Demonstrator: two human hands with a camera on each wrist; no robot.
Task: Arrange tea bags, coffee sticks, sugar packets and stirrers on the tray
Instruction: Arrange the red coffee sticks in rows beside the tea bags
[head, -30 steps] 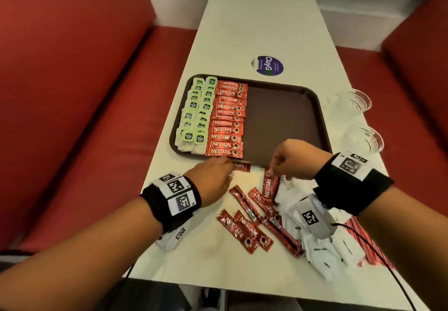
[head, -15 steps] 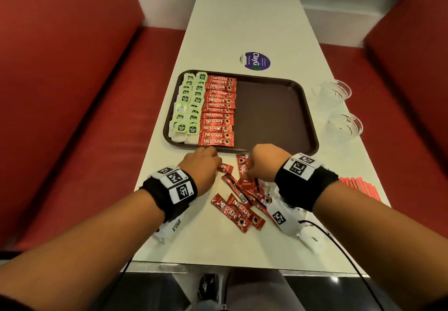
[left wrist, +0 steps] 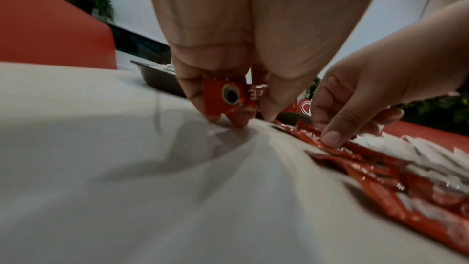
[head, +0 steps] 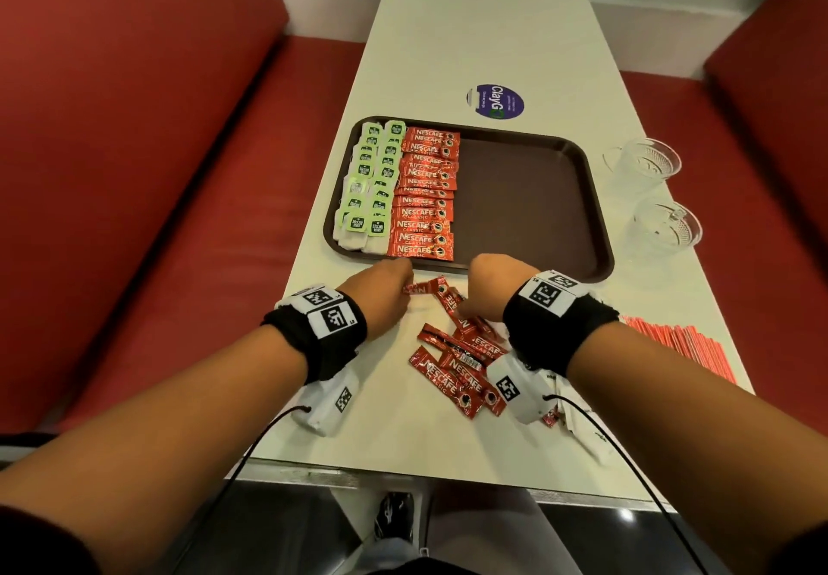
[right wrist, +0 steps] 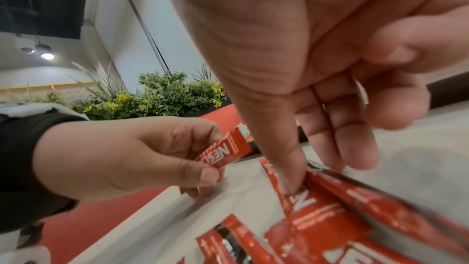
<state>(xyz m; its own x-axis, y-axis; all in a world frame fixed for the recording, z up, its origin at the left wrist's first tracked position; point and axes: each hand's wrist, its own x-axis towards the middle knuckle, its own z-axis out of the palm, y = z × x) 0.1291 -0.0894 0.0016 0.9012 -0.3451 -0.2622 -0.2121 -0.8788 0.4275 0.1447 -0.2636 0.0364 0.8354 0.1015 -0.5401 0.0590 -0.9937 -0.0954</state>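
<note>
The brown tray (head: 528, 198) holds a double column of green-tagged tea bags (head: 376, 180) and a column of red coffee sticks (head: 425, 198) on its left side. My left hand (head: 398, 292) pinches one red coffee stick (left wrist: 228, 97) by its end, just in front of the tray's near edge. My right hand (right wrist: 317, 178) is beside it, with thumb and fingertips pinching a loose coffee stick (right wrist: 304, 204) on the table. Several more loose sticks (head: 457, 364) lie between my wrists. White sugar packets (left wrist: 406, 148) lie mostly hidden under my right arm. Red stirrers (head: 681, 346) lie at the right.
Two clear plastic cups (head: 645, 162) (head: 667, 227) stand right of the tray. A round purple sticker (head: 495, 101) lies beyond it. Red bench seats (head: 179, 216) flank the narrow white table (head: 484, 28). The tray's right half is bare.
My right hand has drawn back from the tray's front edge and come down on the loose sticks. My left hand has stayed near the tray edge, holding a stick.
</note>
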